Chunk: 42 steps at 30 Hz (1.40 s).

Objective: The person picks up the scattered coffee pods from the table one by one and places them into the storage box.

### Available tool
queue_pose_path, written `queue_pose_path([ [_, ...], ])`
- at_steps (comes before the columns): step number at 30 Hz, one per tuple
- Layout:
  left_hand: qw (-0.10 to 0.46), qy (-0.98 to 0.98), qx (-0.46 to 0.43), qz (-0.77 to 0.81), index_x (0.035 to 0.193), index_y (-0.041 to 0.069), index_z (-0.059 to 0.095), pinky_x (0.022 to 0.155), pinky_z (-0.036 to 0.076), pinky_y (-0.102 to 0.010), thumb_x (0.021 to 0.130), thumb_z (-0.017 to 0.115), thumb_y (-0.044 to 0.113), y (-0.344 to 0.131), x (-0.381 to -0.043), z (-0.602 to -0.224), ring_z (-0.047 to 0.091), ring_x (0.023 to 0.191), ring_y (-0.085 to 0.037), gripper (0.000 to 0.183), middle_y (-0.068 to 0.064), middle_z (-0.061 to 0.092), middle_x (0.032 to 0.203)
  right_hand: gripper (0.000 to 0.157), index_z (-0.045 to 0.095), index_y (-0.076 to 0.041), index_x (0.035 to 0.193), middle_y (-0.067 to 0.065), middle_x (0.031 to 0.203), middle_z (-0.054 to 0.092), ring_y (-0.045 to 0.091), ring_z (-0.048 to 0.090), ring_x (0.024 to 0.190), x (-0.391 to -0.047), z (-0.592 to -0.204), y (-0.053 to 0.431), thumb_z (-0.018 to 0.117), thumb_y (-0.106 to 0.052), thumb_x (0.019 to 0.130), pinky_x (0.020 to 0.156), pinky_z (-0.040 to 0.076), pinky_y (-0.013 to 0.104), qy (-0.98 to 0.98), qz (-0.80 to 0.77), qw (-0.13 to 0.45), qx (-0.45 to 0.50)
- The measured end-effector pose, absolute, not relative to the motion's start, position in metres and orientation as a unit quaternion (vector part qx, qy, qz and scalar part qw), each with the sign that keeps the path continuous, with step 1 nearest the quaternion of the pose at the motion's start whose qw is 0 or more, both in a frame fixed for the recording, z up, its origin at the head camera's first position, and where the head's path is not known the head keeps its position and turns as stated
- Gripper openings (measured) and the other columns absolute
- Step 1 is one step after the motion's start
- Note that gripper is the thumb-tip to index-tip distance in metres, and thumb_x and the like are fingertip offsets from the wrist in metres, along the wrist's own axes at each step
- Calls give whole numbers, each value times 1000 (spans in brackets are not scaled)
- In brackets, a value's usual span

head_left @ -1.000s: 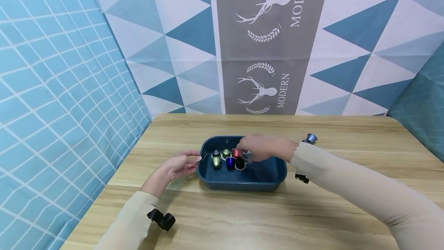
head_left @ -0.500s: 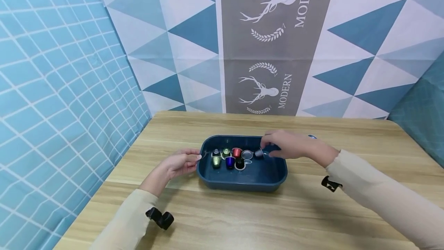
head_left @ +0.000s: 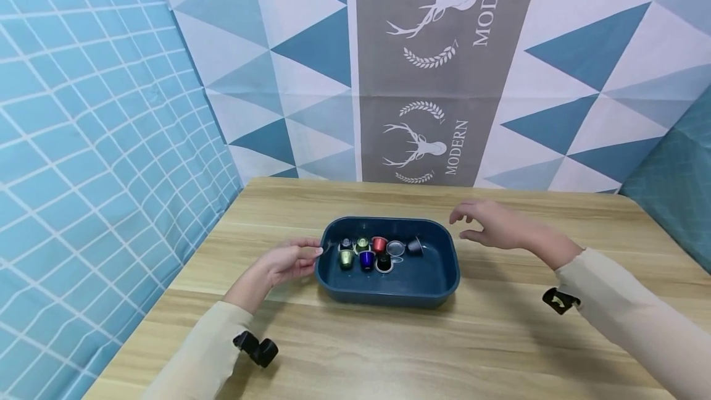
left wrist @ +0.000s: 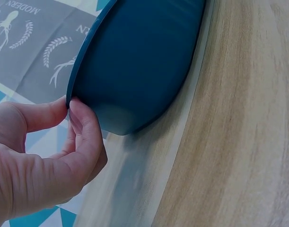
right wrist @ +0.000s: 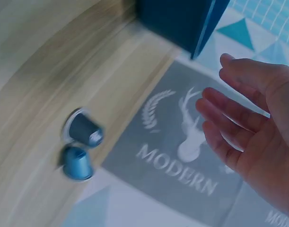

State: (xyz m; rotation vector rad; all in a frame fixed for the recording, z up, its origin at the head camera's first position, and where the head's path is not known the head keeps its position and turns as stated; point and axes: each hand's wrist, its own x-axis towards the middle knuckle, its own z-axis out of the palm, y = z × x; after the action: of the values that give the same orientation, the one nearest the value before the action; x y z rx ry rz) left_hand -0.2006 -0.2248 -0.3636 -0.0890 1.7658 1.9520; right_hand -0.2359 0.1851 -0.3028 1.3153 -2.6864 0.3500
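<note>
A dark blue tray [head_left: 389, 298] stands on the table, and my left hand [head_left: 293, 260] pinches its left rim between thumb and fingers. Several coffee capsules lie inside it, among them a red capsule [head_left: 379, 244], a blue capsule [head_left: 366, 260], a black capsule [head_left: 384, 261] and, farther right, a dark grey capsule [head_left: 415, 246]. Just beyond the tray's right end hovers my right hand [head_left: 491, 225], fingers loosely bent, holding nothing. In the right wrist view a dark capsule [right wrist: 85, 129] and a lighter blue capsule [right wrist: 77, 163] lie side by side on the table; the head view hides them behind my right arm.
The wooden table [head_left: 355, 350] runs back to a patterned wall cloth [head_left: 422, 79]. A light blue gridded cloth [head_left: 83, 141] hangs along the left side. Both sleeves carry black wrist mounts.
My right hand has let go of the dark grey capsule in the tray's right half and moved right, out over the table. The left hand keeps its hold on the rim.
</note>
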Motion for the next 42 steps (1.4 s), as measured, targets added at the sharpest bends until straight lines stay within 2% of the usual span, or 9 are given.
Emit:
queue_pose_path([
  [4,252,651,-35,715,127,-5,41,69,53,-17,97,49,2,-226,-199,-363,63,74,-2,32,5,65,81,24,65,-6,105,10,103,66,20,64,87,-240,-310,200,73,-6,82,71,55,32,-904,120,51,406],
  [10,254,646,-32,719,126,-4,41,70,53,-17,97,50,3,-226,-199,-363,63,74,-2,32,5,66,80,21,65,-5,101,9,98,66,19,65,81,-247,-323,219,72,-3,82,69,55,34,-906,113,62,402],
  [20,254,645,-36,720,125,-4,43,68,53,-17,96,50,3,-224,-198,-365,63,73,-2,31,6,67,79,22,65,1,99,12,94,65,25,64,83,-252,-346,240,73,0,78,73,55,40,-912,113,74,388],
  [26,255,642,-36,722,121,-1,43,69,53,-17,97,48,2,-225,-201,-363,63,73,-2,25,6,67,79,21,64,1,96,12,91,62,21,60,80,-258,-355,241,74,1,78,70,52,35,-911,119,90,385],
  [35,246,650,-37,718,124,-3,39,70,52,-16,97,46,0,-225,-203,-358,62,75,-2,29,5,64,80,22,65,1,94,13,90,63,26,62,83,-265,-358,236,74,7,75,74,53,42,-915,108,100,376],
  [42,243,659,-32,711,126,-6,39,69,52,-16,96,47,0,-223,-199,-360,62,73,-2,31,5,64,79,23,66,-1,95,13,91,63,27,64,83,-264,-359,237,74,5,75,74,54,43,-930,89,90,345],
])
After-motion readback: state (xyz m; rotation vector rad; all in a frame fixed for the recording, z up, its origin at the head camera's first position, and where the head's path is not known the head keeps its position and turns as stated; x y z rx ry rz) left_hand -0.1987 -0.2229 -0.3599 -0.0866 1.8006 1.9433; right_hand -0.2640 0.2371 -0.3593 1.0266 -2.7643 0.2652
